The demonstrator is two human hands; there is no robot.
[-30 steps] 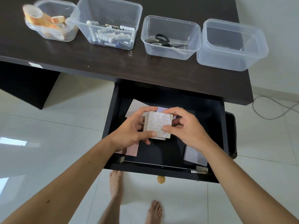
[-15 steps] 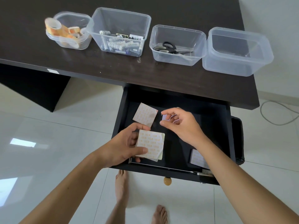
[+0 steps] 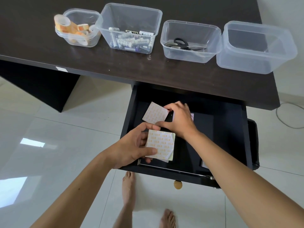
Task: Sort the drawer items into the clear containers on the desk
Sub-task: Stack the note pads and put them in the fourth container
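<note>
Gripping pad stack: left hand | right hand pinching loose pad | drawer open

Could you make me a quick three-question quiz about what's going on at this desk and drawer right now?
1. True or false: the rightmost container on the desk already holds scissors.
2. Which hand holds the stack of square pads? A) left hand B) right hand C) neither
3. Fill in: the right hand is taking hold of a single pad that lies in the ____.

Key
1. False: it looks empty; the scissors lie in the container next to it.
2. A: the left hand grips the stack over the drawer's front.
3. Drawer.
</note>
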